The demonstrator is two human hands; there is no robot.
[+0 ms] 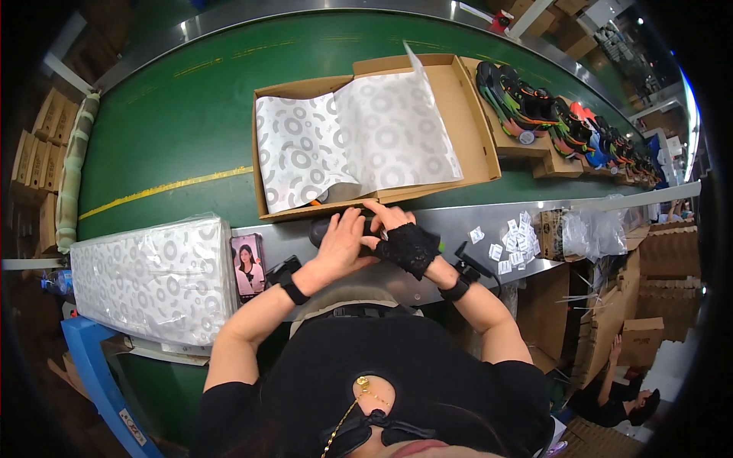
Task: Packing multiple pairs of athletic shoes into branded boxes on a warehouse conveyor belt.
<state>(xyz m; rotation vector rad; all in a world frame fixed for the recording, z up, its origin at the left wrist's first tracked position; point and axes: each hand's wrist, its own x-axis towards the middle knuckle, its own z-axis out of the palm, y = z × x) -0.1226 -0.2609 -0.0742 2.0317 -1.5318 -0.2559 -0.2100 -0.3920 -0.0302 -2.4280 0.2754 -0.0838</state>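
Note:
A dark shoe (319, 232) lies on the metal ledge, mostly hidden under my hands; a bit of green shows at its right end. My left hand (342, 243) is bent over its left part, fingers together on it. My right hand (403, 241), in a black lace fingerless glove, grips the shoe farther right, thumb and forefinger close to the left fingertips. What exactly the fingers pinch is hidden. Just beyond stands an open cardboard box (475, 145), lined with white patterned tissue paper (389, 130). A speck of orange shows beneath the paper at the box's near side.
A plastic-covered stack of patterned tissue paper (156, 278) lies at left, beside a phone (247, 265). Small white packets (519, 243) are scattered at right. Several colourful shoes (519, 103) stand on boxes along the green belt (168, 130). Another person (615, 401) is at lower right.

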